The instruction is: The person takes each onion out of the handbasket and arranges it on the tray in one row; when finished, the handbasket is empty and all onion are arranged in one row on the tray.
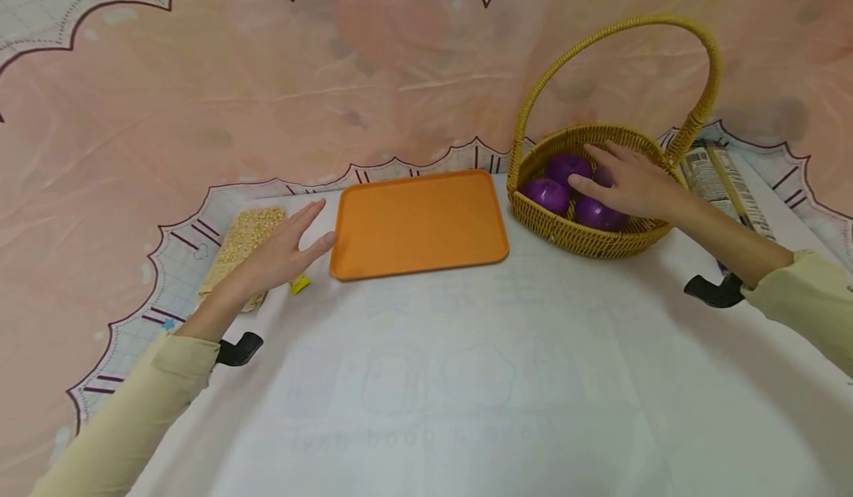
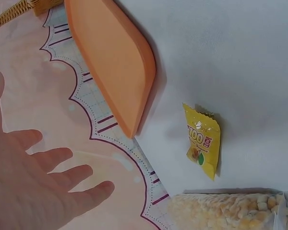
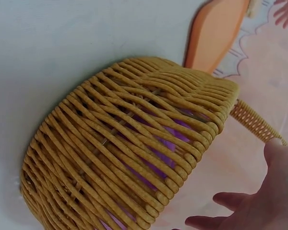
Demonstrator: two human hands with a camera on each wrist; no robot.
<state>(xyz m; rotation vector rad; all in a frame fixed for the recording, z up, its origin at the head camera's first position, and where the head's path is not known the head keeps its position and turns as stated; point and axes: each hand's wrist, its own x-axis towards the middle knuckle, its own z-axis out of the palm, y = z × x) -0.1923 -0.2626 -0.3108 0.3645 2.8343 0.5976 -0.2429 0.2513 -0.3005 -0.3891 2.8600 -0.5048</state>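
Currently our right hand (image 1: pixel 629 184), spread wide, has purple fruits (image 1: pixel 546 195) under it in a wicker basket (image 1: pixel 576 240); right of our left hand (image 1: pixel 281 252), fingers extended, lies an orange tray (image 1: pixel 421 223).

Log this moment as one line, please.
right hand: over round purple items in wicker basket; left hand: holds nothing, near orange tray; yellow packet: beside kernel bag

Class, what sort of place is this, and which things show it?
Probably somewhere indoors, perhaps a home or staged set: a printed white cloth is spread flat, and an orange tray and a wicker basket stand on it. The exact room isn't shown.
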